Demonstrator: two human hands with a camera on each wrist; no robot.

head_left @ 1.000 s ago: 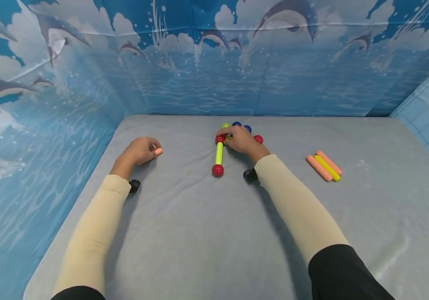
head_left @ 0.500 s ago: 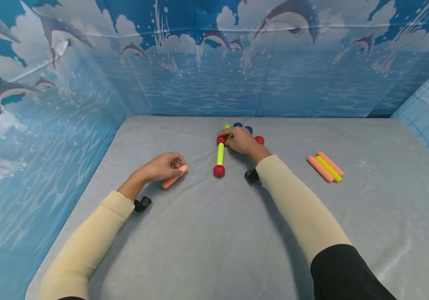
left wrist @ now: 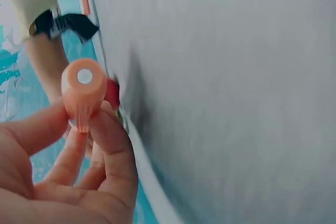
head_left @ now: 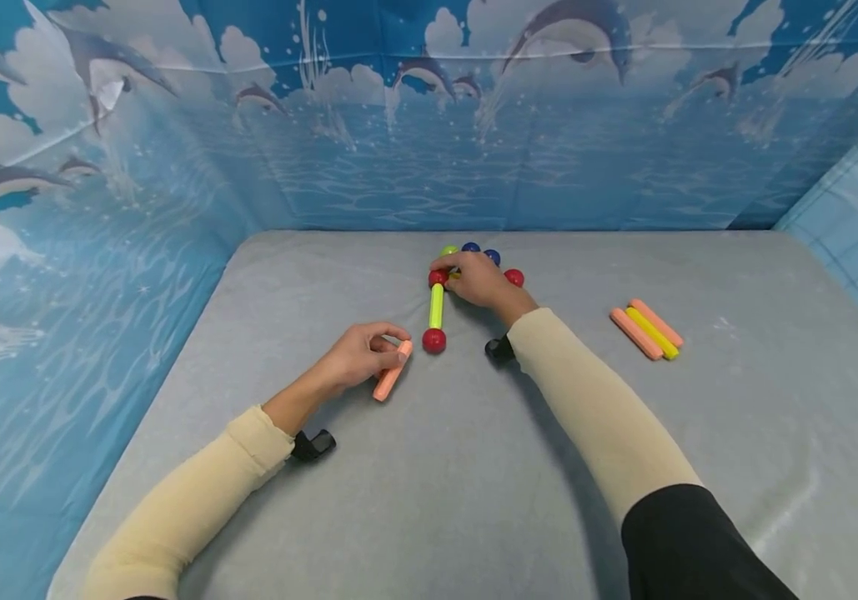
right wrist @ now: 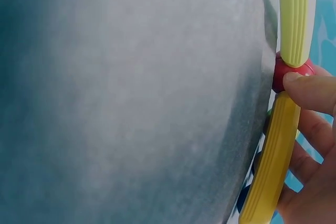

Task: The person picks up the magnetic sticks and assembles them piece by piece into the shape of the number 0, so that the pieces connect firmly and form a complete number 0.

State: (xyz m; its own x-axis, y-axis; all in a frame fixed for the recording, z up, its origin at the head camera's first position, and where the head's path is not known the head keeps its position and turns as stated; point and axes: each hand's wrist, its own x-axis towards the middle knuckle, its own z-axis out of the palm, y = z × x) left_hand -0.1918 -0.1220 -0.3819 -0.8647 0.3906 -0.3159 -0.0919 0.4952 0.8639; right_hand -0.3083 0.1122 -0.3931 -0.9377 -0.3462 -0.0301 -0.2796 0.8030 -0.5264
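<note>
Grey tabletop (head_left: 413,483). Ball-and-stick assembly (head_left: 436,304) lies mid-tabletop, its green stick's long axis running near-to-far. Right hand (head_left: 477,279) grips the far red joint ball, fingers curled. Left hand (head_left: 361,354) pinches an orange stick (head_left: 393,372), its tip just left of the near red ball (head_left: 434,339); left is the nearer hand. Left wrist view alone shows the stick's round end face (left wrist: 84,76); right wrist view shows the thumb on the joint (right wrist: 291,72).

Cream sleeves (head_left: 586,392) over black, with black wrist straps (head_left: 313,445).
</note>
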